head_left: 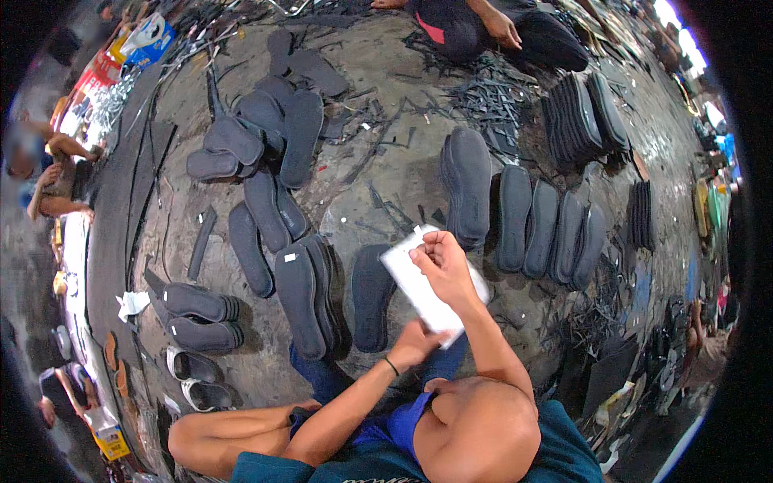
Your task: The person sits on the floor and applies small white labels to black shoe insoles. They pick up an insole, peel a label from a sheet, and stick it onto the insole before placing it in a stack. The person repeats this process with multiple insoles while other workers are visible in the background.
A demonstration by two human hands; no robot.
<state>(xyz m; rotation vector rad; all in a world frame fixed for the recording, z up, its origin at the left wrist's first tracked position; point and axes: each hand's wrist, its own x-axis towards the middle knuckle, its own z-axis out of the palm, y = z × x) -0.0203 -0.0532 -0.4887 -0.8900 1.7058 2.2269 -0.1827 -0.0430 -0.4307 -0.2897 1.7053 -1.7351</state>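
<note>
A white paper sheet point(424, 296) is held tilted in front of me, above the ground. My left hand point(414, 346) grips its lower edge, fingers closed on it. Over its upper part, my right hand point(442, 262) has thumb and fingers pinched together; whether a small piece sits between them is too small to tell. Partly behind the sheet lies a dark grey shoe sole point(370, 310). Left of that is a stack of soles point(298, 314) with a small white sticker on the top one. A taller stack of soles point(467, 181) stands just beyond my right hand.
More soles point(551, 229) lie in a row at right, with upright bundles point(576, 121) farther back. Loose soles point(258, 121) are heaped at far left. Two sticker-marked stacks point(201, 314) and a pair of sandals point(197, 378) lie near left. Another person's hand point(503, 32) shows beyond rubber scraps point(491, 105).
</note>
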